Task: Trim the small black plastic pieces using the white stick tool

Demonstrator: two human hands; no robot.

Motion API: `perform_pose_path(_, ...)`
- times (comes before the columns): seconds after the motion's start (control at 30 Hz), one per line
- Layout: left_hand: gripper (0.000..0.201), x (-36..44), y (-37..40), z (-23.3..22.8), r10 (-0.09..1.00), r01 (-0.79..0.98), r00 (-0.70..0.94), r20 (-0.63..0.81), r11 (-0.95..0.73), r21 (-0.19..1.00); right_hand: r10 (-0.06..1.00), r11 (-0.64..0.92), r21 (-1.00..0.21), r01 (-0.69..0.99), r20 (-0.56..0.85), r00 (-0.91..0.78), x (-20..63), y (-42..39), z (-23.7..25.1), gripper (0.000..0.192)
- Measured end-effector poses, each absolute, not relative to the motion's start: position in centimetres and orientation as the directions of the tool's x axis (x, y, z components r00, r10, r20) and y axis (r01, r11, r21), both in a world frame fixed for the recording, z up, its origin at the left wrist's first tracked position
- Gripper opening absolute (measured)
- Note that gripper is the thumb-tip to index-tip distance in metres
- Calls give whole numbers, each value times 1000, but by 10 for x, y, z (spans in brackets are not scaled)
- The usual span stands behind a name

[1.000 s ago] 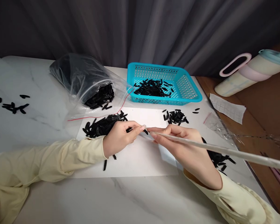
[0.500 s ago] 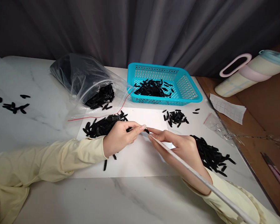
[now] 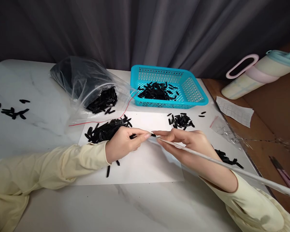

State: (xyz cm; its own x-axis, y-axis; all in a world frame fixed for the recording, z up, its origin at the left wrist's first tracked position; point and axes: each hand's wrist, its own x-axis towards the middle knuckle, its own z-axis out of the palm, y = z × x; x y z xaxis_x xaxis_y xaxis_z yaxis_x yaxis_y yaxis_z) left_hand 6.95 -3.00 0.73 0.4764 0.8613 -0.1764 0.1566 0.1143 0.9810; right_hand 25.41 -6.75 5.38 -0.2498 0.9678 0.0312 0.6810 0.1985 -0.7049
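My left hand (image 3: 122, 144) pinches a small black plastic piece (image 3: 133, 136) between thumb and forefinger over a white sheet (image 3: 145, 164). My right hand (image 3: 188, 145) holds a long thin white rod (image 3: 232, 166) whose tip meets the black piece at the fingertips. Just behind my left hand lies a pile of the same black pieces (image 3: 106, 129). More of them lie in a small heap (image 3: 180, 120) beyond my right hand and in another (image 3: 228, 158) partly hidden behind my right wrist.
A turquoise basket (image 3: 195, 91) holding black pieces stands at the back. An open clear plastic bag (image 3: 87, 80) of pieces lies left of it. A few loose pieces (image 3: 13, 111) sit far left. At right lie a pastel jug (image 3: 256, 72), a paper slip (image 3: 234, 111) and the table edge.
The rod's free end swung from low over my right forearm back out to the right. Both hands stayed together at the sheet, still pinching.
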Motion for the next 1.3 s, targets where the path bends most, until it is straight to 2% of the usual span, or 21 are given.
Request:
perform_pose_path(0.23,31,69,-31,6,865,92,457,-209,188,978,982,163,-742,650,60,-178,248,-75,53,20)
perform_pose_path(0.5,29,69,-32,7,875,74,446,-189,174,982,992,126,-799,588,110,-63,236,-79,44,22)
perform_pose_path(0.87,28,69,-32,7,886,146,437,-156,102,984,989,138,-806,576,138,-44,233,-81,40,23)
perform_pose_path(1.07,26,70,-31,5,891,166,428,-150,85,982,973,222,-741,633,207,-99,234,-82,30,19)
perform_pose_path(1.17,26,71,-32,6,893,180,425,-149,78,981,939,327,-653,684,303,-160,235,-83,20,13)
perform_pose_path(1.3,26,73,-33,8,898,197,411,-155,79,977,908,391,-537,748,359,-216,235,-83,12,14)
